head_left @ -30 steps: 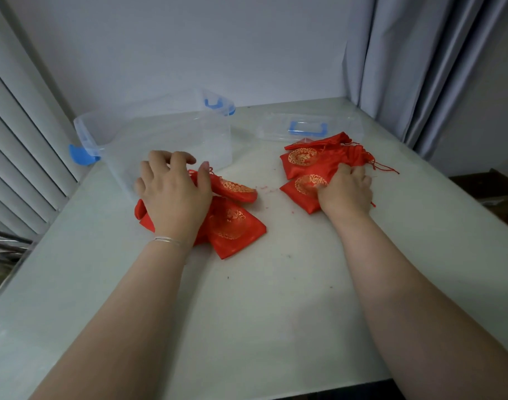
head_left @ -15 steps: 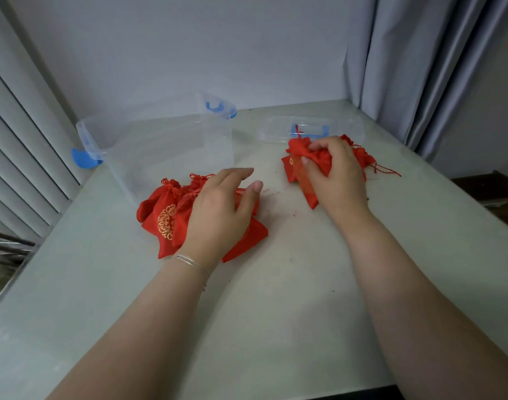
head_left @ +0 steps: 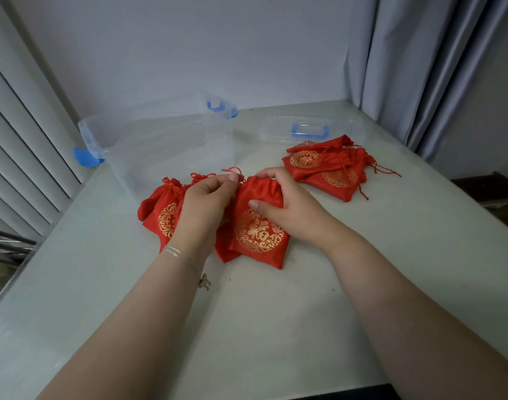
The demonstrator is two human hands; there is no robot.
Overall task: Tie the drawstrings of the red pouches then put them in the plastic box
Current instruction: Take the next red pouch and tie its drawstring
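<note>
The right hand (head_left: 287, 207) has carried one red pouch (head_left: 257, 226) from its pile to centre; both hands, left hand (head_left: 205, 202) included, pinch its mouth. Tying starts; the plastic box (head_left: 172, 145) lies beyond the fingertips.

Bare table (head_left: 261, 327) lying open near; box (head_left: 172, 148) blocking far left, lid (head_left: 313, 129) and pouch pile (head_left: 328, 168) crowding far right.

Both forearms reached fwd over the tabletop, converging. Left hand (head_left: 206, 197) curled, fingertips pinching the red drawstring (head_left: 232, 170); thin bracelet on that wrist. Right hand (head_left: 284, 206) gripped the red gold-patterned fabric pouch (head_left: 258, 226) at its neck, thumb on front.
</note>
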